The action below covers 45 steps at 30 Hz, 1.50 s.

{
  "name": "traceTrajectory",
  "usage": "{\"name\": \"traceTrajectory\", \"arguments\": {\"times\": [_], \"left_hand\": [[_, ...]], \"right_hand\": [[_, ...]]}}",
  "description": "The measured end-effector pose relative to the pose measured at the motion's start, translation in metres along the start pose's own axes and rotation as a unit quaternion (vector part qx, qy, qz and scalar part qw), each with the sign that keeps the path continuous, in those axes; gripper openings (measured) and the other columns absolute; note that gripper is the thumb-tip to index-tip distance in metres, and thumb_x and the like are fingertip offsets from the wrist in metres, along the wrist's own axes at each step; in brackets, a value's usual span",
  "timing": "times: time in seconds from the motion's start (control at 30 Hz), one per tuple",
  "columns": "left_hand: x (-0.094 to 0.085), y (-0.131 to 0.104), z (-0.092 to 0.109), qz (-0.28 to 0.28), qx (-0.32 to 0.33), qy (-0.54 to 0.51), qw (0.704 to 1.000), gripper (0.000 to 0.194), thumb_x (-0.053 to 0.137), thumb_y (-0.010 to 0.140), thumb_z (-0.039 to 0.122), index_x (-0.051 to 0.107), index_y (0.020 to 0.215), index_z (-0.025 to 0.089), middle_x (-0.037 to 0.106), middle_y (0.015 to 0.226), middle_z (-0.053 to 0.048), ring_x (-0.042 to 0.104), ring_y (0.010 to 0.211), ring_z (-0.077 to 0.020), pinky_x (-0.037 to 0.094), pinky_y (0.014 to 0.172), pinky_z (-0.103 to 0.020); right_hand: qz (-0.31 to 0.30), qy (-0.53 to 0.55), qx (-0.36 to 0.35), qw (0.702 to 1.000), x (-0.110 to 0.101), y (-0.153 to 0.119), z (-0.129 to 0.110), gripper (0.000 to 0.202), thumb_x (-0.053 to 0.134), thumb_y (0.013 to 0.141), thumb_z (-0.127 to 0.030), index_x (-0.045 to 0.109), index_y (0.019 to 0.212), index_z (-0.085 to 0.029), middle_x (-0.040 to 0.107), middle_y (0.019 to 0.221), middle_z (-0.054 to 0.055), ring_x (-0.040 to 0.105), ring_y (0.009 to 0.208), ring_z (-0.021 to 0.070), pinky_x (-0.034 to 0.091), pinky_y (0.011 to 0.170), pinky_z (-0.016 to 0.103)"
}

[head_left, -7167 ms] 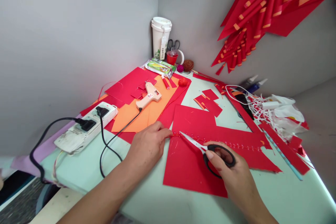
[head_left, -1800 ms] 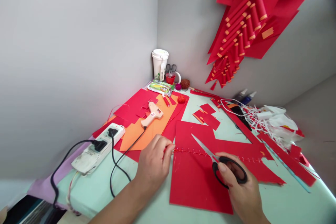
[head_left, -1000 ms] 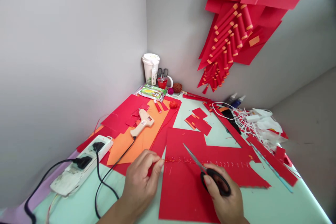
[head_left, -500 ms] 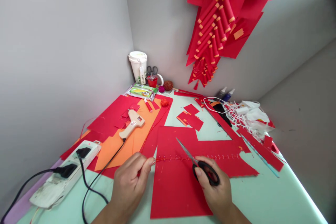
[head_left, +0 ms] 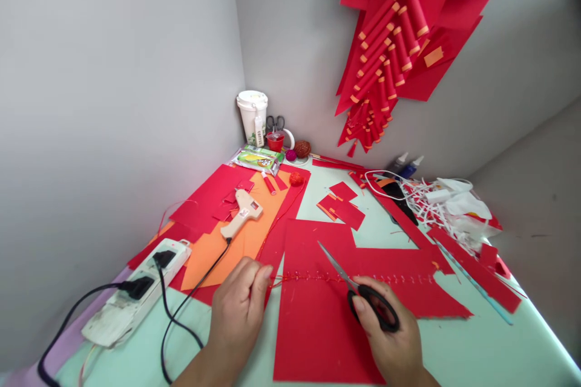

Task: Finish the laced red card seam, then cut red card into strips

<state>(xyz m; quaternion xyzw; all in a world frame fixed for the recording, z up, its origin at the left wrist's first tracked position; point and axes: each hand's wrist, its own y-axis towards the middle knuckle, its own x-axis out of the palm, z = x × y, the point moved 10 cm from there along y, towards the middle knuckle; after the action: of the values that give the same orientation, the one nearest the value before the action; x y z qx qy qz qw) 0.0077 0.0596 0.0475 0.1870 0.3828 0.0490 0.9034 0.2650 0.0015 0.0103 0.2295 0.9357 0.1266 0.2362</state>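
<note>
Pinched between the thumb and fingers of my left hand [head_left: 240,308] is the end of a red cord [head_left: 313,276], which runs rightward in a knotted line across red paper [head_left: 318,326]. My right hand [head_left: 393,332] holds black-handled scissors [head_left: 374,305] by their loops. Their blades look closed and point up and left, over the cord. The scissors' tip lies above the cord line on the paper. From near my left hand a red strand leads up to a small red ball of thread [head_left: 296,179].
A glue gun [head_left: 242,211] rests on orange paper [head_left: 213,260]. At left lies a white power strip [head_left: 136,296] with black cables. White shredded paper [head_left: 426,211] and red strips lie right. A white cup [head_left: 253,118] stands behind; red paper firecrackers [head_left: 385,48] hang on the wall.
The whole view has shifted, so everything appears farther right. Both hands keep nearly the same place relative to the paper, and the scissors stay in my right hand.
</note>
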Motion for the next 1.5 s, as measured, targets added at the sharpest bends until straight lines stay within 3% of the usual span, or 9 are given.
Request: {"name": "traceTrajectory", "arguments": {"times": [0.2,0.33,0.47,0.6,0.8,0.97,1.13,1.37,1.5], "left_hand": [[0.003,-0.002,-0.026,0.000,-0.118,-0.064,0.991,0.020,0.046,0.093,0.036,0.058,0.101,0.022,0.063,0.090,-0.004,0.060,0.077,-0.0182,0.048,0.070,-0.030],[0.010,-0.014,-0.039,-0.047,-0.206,-0.148,0.966,0.028,0.047,0.092,0.038,0.054,0.113,0.022,0.063,0.083,-0.002,0.062,0.073,-0.0180,0.051,0.069,-0.032],[0.024,-0.028,-0.042,-0.141,-0.259,-0.209,0.932,0.035,0.045,0.091,0.036,0.049,0.123,0.022,0.062,0.069,0.002,0.062,0.062,-0.0169,0.048,0.057,-0.028],[0.035,-0.033,-0.045,-0.194,-0.255,-0.174,0.931,0.037,0.047,0.090,0.034,0.050,0.124,0.022,0.065,0.068,0.001,0.064,0.061,-0.0178,0.047,0.055,-0.028],[0.039,-0.017,-0.033,-0.181,-0.177,-0.083,0.964,0.029,0.052,0.087,0.028,0.057,0.114,0.020,0.068,0.110,-0.008,0.060,0.060,-0.0135,0.048,0.056,-0.029],[0.045,-0.010,-0.029,-0.200,-0.169,-0.041,0.964,0.023,0.051,0.087,0.028,0.062,0.105,0.018,0.068,0.097,-0.008,0.061,0.067,-0.0170,0.049,0.060,-0.030],[0.050,-0.006,-0.029,-0.213,-0.167,-0.020,0.963,0.022,0.048,0.088,0.030,0.065,0.096,0.019,0.065,0.094,-0.007,0.064,0.080,-0.0209,0.050,0.071,-0.034],[0.055,-0.006,-0.028,-0.228,-0.165,-0.005,0.959,0.020,0.048,0.089,0.027,0.065,0.093,0.019,0.062,0.096,-0.007,0.063,0.085,-0.0223,0.049,0.078,-0.037],[0.045,-0.006,-0.025,-0.189,-0.150,-0.007,0.970,0.019,0.047,0.091,0.029,0.061,0.100,0.020,0.062,0.098,-0.007,0.063,0.084,-0.0216,0.050,0.073,-0.035]], "right_hand": [[-0.011,-0.031,-0.022,0.999,-0.003,0.000,0.010,0.023,0.066,0.082,-0.041,0.071,0.095,-0.022,0.075,0.086,0.004,0.072,0.075,0.0186,0.058,0.068,0.021],[-0.015,-0.063,-0.018,0.998,-0.006,-0.004,0.016,0.024,0.066,0.083,-0.041,0.070,0.097,-0.022,0.075,0.089,0.006,0.072,0.078,0.0194,0.059,0.071,0.023],[-0.027,-0.070,-0.021,0.997,-0.005,-0.006,0.012,0.022,0.066,0.084,-0.037,0.069,0.100,-0.022,0.074,0.089,0.005,0.071,0.077,0.0177,0.058,0.072,0.022],[-0.029,-0.071,-0.031,0.997,-0.005,-0.006,0.006,0.019,0.066,0.084,-0.036,0.068,0.099,-0.023,0.074,0.088,0.004,0.070,0.076,0.0167,0.057,0.072,0.023],[-0.046,-0.072,-0.056,0.995,0.000,-0.008,-0.007,0.019,0.063,0.085,-0.036,0.068,0.098,-0.023,0.074,0.090,0.007,0.070,0.080,0.0208,0.057,0.073,0.031],[-0.099,-0.044,-0.119,0.987,0.011,-0.011,-0.026,0.016,0.061,0.087,-0.031,0.067,0.100,-0.024,0.074,0.088,0.006,0.070,0.080,0.0221,0.056,0.072,0.034],[-0.127,-0.033,-0.130,0.983,0.018,-0.009,-0.030,0.018,0.060,0.088,-0.029,0.066,0.104,-0.023,0.074,0.091,0.008,0.069,0.079,0.0216,0.056,0.068,0.034],[-0.140,-0.030,-0.161,0.976,0.020,-0.007,-0.035,0.025,0.060,0.088,-0.022,0.063,0.113,-0.025,0.071,0.090,0.005,0.067,0.076,0.0194,0.054,0.067,0.032],[-0.120,-0.075,-0.182,0.973,0.009,-0.004,-0.038,0.029,0.061,0.087,-0.020,0.061,0.115,-0.027,0.071,0.097,0.005,0.067,0.085,0.0207,0.055,0.074,0.032]]}}
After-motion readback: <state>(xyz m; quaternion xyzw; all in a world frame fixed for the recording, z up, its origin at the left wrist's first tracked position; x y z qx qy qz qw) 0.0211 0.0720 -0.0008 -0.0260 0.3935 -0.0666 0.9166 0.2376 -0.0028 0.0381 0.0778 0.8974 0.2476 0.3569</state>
